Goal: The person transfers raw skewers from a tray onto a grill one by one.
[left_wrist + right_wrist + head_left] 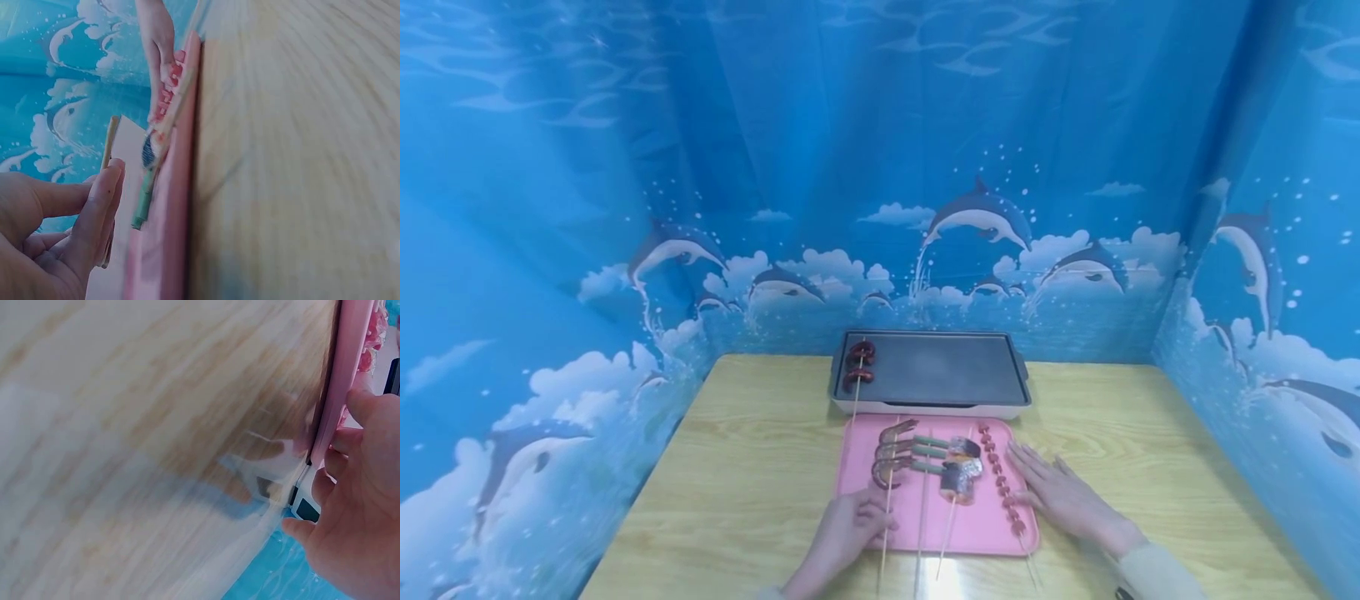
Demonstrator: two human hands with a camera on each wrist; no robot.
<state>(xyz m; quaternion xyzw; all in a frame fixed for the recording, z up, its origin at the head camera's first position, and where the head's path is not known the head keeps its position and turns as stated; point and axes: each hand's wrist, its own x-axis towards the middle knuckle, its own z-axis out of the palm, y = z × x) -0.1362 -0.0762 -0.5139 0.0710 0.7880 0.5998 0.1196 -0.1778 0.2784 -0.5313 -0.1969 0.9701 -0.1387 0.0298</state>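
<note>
My left hand [850,525] pinches the wooden stick of a shrimp skewer [891,452] at the near left of a pink tray [985,533]. In the left wrist view the stick [110,144] stands between thumb and fingers. Beside the shrimp lie a skewer of green sticks [929,453], a skewer of silvery fish chunks [958,481] and a skewer of small red meat pieces [1002,483]. My right hand [1063,497] rests at the tray's right rim, fingers extended, close to the red meat; the right wrist view shows its fingertips [358,403] at that rim.
Behind the tray stands a dark flat griddle [940,367] with a white base. A skewer of dark red curled pieces [860,367] lies on its left end, its stick reaching over the front edge. Blue dolphin curtains [880,167] enclose the wooden table [730,467].
</note>
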